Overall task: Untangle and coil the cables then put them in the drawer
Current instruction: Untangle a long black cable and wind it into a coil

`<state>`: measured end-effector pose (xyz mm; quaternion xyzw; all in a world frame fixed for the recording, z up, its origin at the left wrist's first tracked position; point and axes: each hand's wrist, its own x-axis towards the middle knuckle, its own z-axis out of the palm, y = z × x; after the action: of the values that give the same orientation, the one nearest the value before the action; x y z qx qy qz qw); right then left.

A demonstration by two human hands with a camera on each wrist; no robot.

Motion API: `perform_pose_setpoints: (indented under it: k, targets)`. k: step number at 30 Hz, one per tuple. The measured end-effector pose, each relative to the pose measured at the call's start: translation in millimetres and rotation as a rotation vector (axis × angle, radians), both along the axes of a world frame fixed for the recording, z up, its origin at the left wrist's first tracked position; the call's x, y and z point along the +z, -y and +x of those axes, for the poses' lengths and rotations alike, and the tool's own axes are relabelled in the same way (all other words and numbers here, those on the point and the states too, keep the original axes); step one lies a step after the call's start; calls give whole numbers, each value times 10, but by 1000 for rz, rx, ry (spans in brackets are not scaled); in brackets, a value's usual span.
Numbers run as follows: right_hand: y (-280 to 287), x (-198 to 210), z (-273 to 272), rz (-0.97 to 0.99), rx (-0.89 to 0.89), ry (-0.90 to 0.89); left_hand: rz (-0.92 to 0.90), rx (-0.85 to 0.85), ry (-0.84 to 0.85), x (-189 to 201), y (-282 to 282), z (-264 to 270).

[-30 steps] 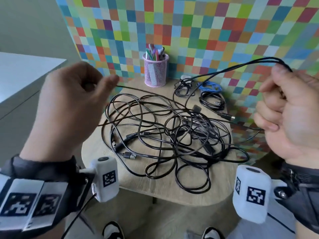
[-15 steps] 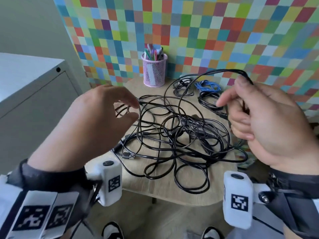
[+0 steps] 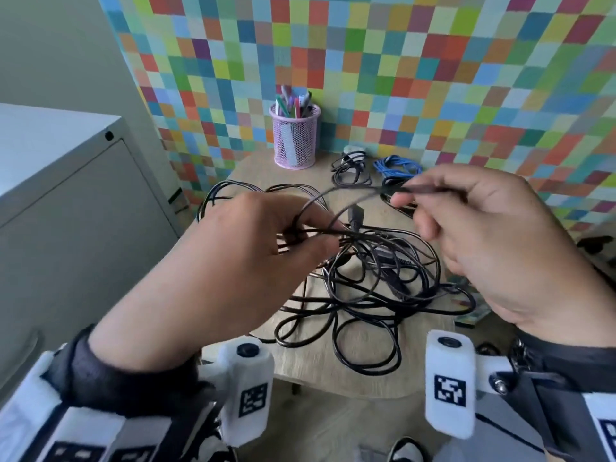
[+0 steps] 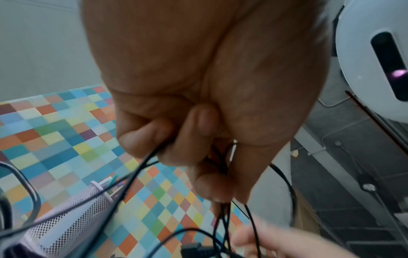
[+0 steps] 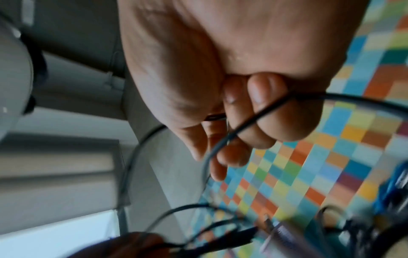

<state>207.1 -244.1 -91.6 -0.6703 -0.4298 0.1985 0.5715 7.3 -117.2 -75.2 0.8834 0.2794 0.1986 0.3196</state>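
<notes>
A tangle of black cables (image 3: 376, 288) lies on the round wooden table (image 3: 423, 368). My left hand (image 3: 320, 233) is above its left side and grips several black strands (image 4: 223, 216) between curled fingers and thumb. My right hand (image 3: 405, 195) is raised to the right and pinches a black cable (image 5: 249, 124) that arcs over to the left hand. A black plug (image 3: 356, 216) hangs between the hands. A small coiled black cable (image 3: 351, 170) and a coiled blue cable (image 3: 396, 166) lie at the back of the table. No drawer front shows plainly.
A pink mesh pen cup (image 3: 295, 136) stands at the back of the table against the checkered wall (image 3: 400, 61). A grey cabinet (image 3: 66, 181) stands at the left. The table's front edge (image 3: 350, 391) is near my wrists, with shoes (image 3: 405, 450) on the floor below.
Both hands have come together over the tangle. The left hand went from pinching one strand up high to gripping a bunch of strands; the right hand moved left with its cable.
</notes>
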Motion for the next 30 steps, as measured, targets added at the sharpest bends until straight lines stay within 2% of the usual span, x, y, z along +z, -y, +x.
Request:
perform_pose_setpoints:
  k: [2,3,6,12,16,21,26,30]
  targets:
    - [19,-55,101,-118,-46,119,-38,-35,28,36,-25,-40]
    - [32,-65,118,-168,-35,123,-52,-44,55,47,-45,-61]
    - [54,-30,73,-189,36,2,-71,-69,162,57,-99,-96]
    - [15,108,-174,-37,148,-248,-162,-99,310,7,-118,-64]
    - [9,89,-259,-64,264,-129,-228,-56,388,-11,-98,-25]
    - [-88,-32,-297,-136,260,-14,-199,-28,390,-46,-115,-6]
    - [-114,0,-430,-11,287,-181,-268,-53,446,-59,-90,28]
    - [-169,-40,-490,-23,232,-85,-297,-82,474,-69,-82,32]
